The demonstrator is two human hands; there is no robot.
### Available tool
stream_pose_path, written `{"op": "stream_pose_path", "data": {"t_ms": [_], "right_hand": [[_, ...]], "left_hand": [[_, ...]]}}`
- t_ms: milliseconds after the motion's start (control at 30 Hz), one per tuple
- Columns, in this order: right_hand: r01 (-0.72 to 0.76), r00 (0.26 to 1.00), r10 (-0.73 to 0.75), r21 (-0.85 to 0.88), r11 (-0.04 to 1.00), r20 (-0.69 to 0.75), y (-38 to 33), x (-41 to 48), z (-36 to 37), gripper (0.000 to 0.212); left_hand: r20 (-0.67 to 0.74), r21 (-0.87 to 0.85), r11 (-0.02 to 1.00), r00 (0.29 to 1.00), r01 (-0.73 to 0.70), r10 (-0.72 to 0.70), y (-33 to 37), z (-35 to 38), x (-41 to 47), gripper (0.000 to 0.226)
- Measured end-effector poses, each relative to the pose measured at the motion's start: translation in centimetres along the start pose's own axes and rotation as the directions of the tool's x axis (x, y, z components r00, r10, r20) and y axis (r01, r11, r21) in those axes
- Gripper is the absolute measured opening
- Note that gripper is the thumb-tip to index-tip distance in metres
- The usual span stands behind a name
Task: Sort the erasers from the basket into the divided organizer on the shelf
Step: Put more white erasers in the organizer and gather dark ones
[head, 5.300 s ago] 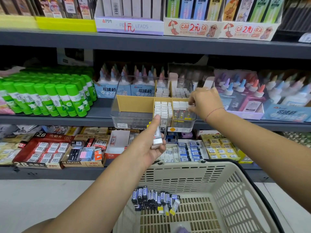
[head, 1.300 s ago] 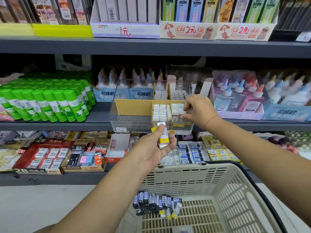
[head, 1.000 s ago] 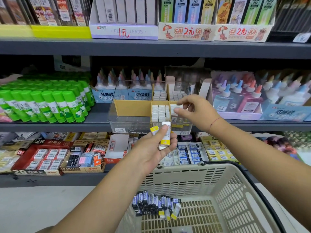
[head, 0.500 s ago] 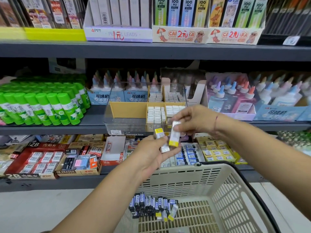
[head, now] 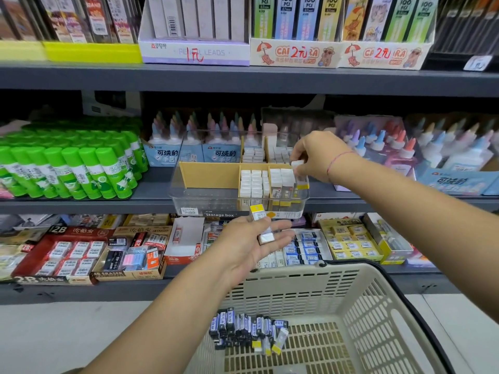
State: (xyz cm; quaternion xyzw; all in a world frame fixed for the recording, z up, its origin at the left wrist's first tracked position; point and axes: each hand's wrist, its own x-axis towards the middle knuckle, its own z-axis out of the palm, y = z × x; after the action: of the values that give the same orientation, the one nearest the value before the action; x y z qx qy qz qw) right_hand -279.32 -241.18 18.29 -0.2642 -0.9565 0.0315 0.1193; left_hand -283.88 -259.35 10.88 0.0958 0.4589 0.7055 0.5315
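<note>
At the centre of the frame a clear divided organizer (head: pixel 239 184), labelled "Storage box" on its front edge, is seen on the middle shelf (head: pixel 81 199). Its left compartment is seen with only a tan divider; the two right compartments are packed with upright white erasers.

A yellow-banded eraser (head: pixel 300 174) is pinched upright between the fingertips of the right hand (head: pixel 317 155), right of centre, at the right edge of the organizer's rightmost front compartment. Whether it already touches the erasers below cannot be told.

Just below the organizer, the left hand (head: pixel 249 244) is held palm up with fingers loosely spread. A second eraser with a yellow end (head: pixel 261 225) is held against the fingers by the thumb.

In the lower right, a beige basket (head: pixel 359 298) is seen with a pile of dark-sleeved erasers (head: pixel 247 327) on its floor, a few yellow-ended ones among them.

Green glue sticks (head: pixel 70 168) are ranked at the left. On the upper shelf, boxes reading "PENCIL LEADS" (head: pixel 194 51) and "100 PCS" (head: pixel 294 17) are visible. At the lower left, trays marked "2B" (head: pixel 56 255) and "4B ERASER" (head: pixel 129 263) can be read.
</note>
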Motion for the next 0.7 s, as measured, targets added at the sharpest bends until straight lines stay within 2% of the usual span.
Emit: {"op": "stream_pose_path", "data": {"t_ms": [333, 567, 700], "right_hand": [[0.002, 1.000, -0.002, -0.005, 1.000, 0.018, 0.9, 0.6, 0.9, 0.014], [0.020, 0.999, -0.018, -0.052, 0.998, 0.049, 1.8, 0.2, 3.0, 0.024], [-0.005, 1.000, 0.005, -0.010, 1.000, 0.017, 1.9, -0.2, 3.6, 0.028]], "left_hand": [[-0.013, -0.006, 1.000, 1.000, -0.002, 0.002, 0.2, 0.0, -0.1, 0.005], [-0.021, 0.013, 1.000, 1.000, 0.001, -0.001, 0.1, -0.1, -0.1, 0.003], [-0.045, 0.076, 0.997, 0.999, -0.002, 0.006, -0.1, -0.5, 0.2, 0.023]]}}
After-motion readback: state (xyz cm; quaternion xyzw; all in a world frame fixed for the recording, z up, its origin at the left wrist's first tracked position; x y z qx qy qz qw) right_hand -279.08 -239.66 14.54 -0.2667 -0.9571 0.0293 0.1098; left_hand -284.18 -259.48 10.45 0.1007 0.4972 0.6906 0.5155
